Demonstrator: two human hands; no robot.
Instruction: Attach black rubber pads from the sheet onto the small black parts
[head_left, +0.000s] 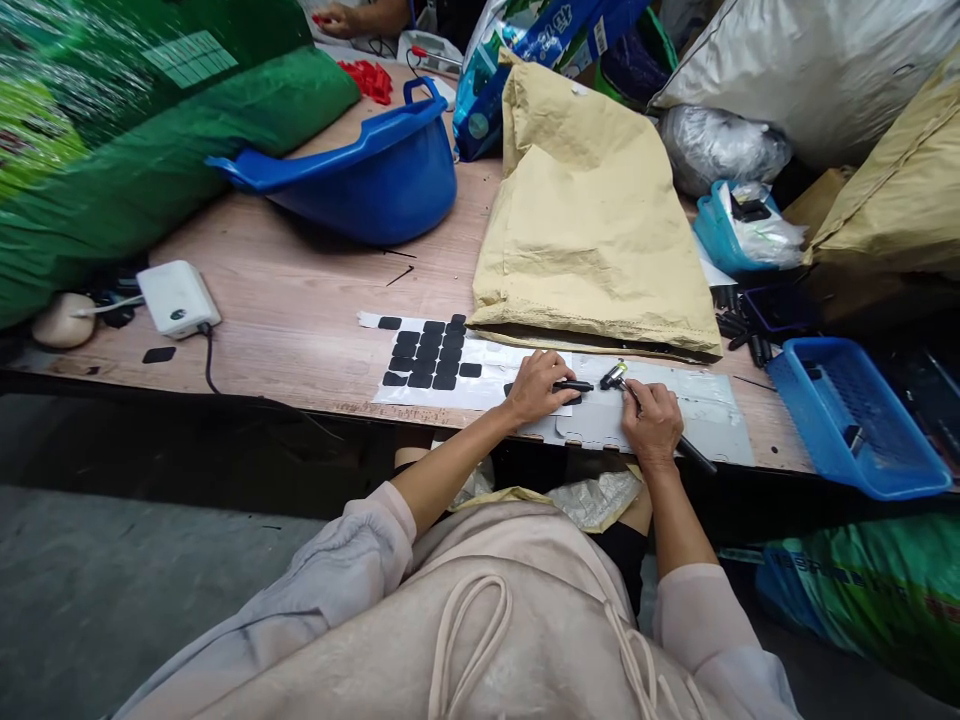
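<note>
My left hand [534, 388] presses down on a slim black part [576, 386] lying on a white sheet [705, 415] at the table's front edge, fingers curled over it. My right hand [654, 420] grips a thin black tool [694, 455] like a pen, its tip near a small silver and yellow-green piece [613, 375] just beyond the black part. To the left lies a white backing sheet [409, 390] carrying several black rectangular pads [429, 353].
A tan paper sack [592, 220] lies behind the hands, a blue basin [375, 175] further left. A blue basket [851, 420] sits at the right edge, black parts [739, 330] beside it. A white adapter [178, 297] and green bags [112, 130] fill the left. Another person's hand [341, 18] shows at the far end.
</note>
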